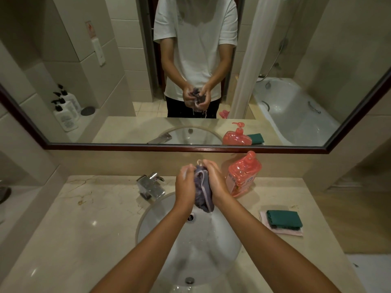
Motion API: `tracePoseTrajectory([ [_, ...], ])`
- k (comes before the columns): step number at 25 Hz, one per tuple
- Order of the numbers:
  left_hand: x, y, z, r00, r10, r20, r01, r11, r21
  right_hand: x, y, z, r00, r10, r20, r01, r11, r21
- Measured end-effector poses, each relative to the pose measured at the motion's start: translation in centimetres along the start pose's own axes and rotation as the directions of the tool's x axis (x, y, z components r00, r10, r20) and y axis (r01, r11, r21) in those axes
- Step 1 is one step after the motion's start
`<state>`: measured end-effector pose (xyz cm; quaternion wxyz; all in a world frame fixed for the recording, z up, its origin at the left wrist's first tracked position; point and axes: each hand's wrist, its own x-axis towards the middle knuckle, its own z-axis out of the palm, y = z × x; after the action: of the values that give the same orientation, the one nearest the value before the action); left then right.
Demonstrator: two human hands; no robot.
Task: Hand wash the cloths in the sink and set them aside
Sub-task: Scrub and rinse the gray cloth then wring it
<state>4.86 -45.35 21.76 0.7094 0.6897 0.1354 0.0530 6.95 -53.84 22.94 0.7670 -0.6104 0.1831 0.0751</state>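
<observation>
From the head camera, both hands are raised over the white sink (160,218) with a bunched purple cloth (202,188) squeezed between them. The left hand (186,185) has its fingers curled around the cloth's left side, with soap foam on the knuckles. The right hand (215,180) wraps the cloth from the right, fingers closed over its top, where a pale edge of the fabric pokes out. The lower end of the cloth hangs out below the palms, above the sink's overflow hole (191,217). The drain (189,280) sits at the near side of the basin.

A chrome faucet (151,185) stands on the beige stone desk (84,218) just left of the hands. A pink soap bottle (243,174) with a pump top stands against the back wall, just right of the right hand. Further right on the desk, a folded green cloth (284,218) lies on top of a folded pink cloth (281,231), well apart from the sink.

The mirror (127,81) above the desk reflects the person in a white T-shirt gripping the dripping cloth, a bathtub, and pump bottles on a ledge.
</observation>
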Motion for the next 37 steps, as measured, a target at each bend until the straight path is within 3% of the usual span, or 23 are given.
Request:
tracePoseTrajectory([
  [2, 0.4, 0.3, -0.3, 0.984, -0.171, 0.052, 0.179, 0.955, -0.237, -0.4, 0.6, 0.1, 0.988, -0.075, 0.133, 0.083, 0.995, -0.058],
  [4, 0.5, 0.9, -0.7, 0.953, -0.268, 0.142, 0.303, 0.843, -0.445, -0.6, 1.3, 0.2, 0.969, -0.088, 0.233, 0.117, 0.986, -0.116],
  [7, 1.0, 0.2, -2.3, 0.928, -0.303, 0.218, 0.369, 0.828, -0.421, -0.3, 2.1, 0.5, 0.955, -0.048, 0.292, 0.141, 0.941, -0.307],
  [9, 1.5, -1.1, -3.6, 0.914, -0.315, 0.256, 0.39, 0.854, -0.344, 0.1, 2.6, 0.7, 0.967, 0.007, 0.256, 0.08, 0.942, -0.327],
  [12, 1.8, -2.6, -5.0, 0.928, -0.288, 0.237, 0.359, 0.864, -0.352, 0.4, 4.0, 1.3, 0.983, 0.049, 0.176, -0.027, 0.991, -0.128],
  [15, 1.4, -4.9, -6.4, 0.932, -0.339, 0.133, 0.364, 0.874, -0.322, 0.6, 6.0, 2.5, 0.975, 0.073, 0.212, -0.114, 0.976, 0.185],
  [18, 0.6, -8.1, -8.0, 0.815, -0.561, 0.142, 0.578, 0.776, -0.254, 1.2, 7.7, 3.4, 0.951, 0.058, 0.305, -0.192, 0.882, 0.43],
  [20, 0.9, -9.1, -8.8, 0.76, -0.602, 0.244, 0.646, 0.659, -0.387, 1.5, 8.8, 3.4, 0.941, 0.046, 0.335, -0.194, 0.885, 0.424],
  [22, 1.5, -9.3, -9.2, 0.801, -0.546, 0.244, 0.59, 0.654, -0.474, 1.9, 10.3, 2.8, 0.953, 0.068, 0.295, -0.145, 0.958, 0.248],
  [26, 1.6, -9.9, -8.7, 0.899, -0.414, 0.144, 0.436, 0.81, -0.392, 2.0, 11.6, 1.7, 0.975, 0.026, 0.219, 0.002, 0.992, -0.127],
  [28, 1.4, -10.4, -8.7, 0.945, -0.322, -0.055, 0.311, 0.938, -0.15, 1.9, 10.9, 1.9, 0.977, 0.073, 0.2, -0.02, 0.967, -0.254],
  [30, 1.3, -10.5, -8.6, 0.965, -0.197, -0.173, 0.221, 0.966, 0.135, 1.8, 10.8, 2.5, 0.972, 0.179, 0.151, -0.117, 0.93, -0.349],
  [31, 1.3, -10.4, -8.5, 0.967, -0.175, -0.186, 0.21, 0.96, 0.188, 1.7, 11.2, 2.8, 0.975, 0.193, 0.11, -0.135, 0.908, -0.397],
  [35, 2.2, -10.1, -8.7, 0.927, -0.202, -0.316, 0.246, 0.964, 0.106, 0.5, 12.4, 2.9, 0.991, 0.061, 0.123, -0.011, 0.928, -0.371],
  [37, 2.6, -9.8, -9.1, 0.906, -0.194, -0.377, 0.236, 0.969, 0.07, -0.3, 12.5, 3.1, 0.988, 0.081, 0.134, -0.029, 0.935, -0.353],
])
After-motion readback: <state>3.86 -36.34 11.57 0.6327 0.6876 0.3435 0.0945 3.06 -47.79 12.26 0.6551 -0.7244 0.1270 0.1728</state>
